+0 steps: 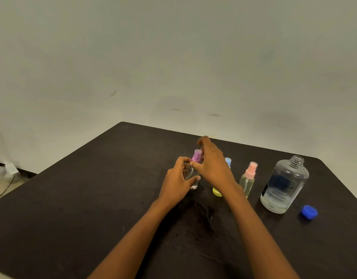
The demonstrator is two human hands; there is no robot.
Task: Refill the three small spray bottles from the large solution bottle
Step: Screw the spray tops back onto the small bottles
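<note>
My left hand (178,183) grips the clear body of a small spray bottle (191,178) that stands on the dark table (93,208). The fingers of my right hand (213,164) pinch its purple spray cap (196,156). Behind my right hand only the top of a blue-capped spray bottle (228,161) shows. A pink-capped spray bottle (247,179) holding clear liquid stands to the right. Further right stands the large clear solution bottle (284,184), its neck open. Its blue cap (309,212) lies on the table beside it.
A small yellow object (217,191) lies on the table under my right wrist, partly hidden. The table's far edge runs just behind the bottles, with a pale wall beyond. On the floor at the far left lie a cable and a white item (10,168).
</note>
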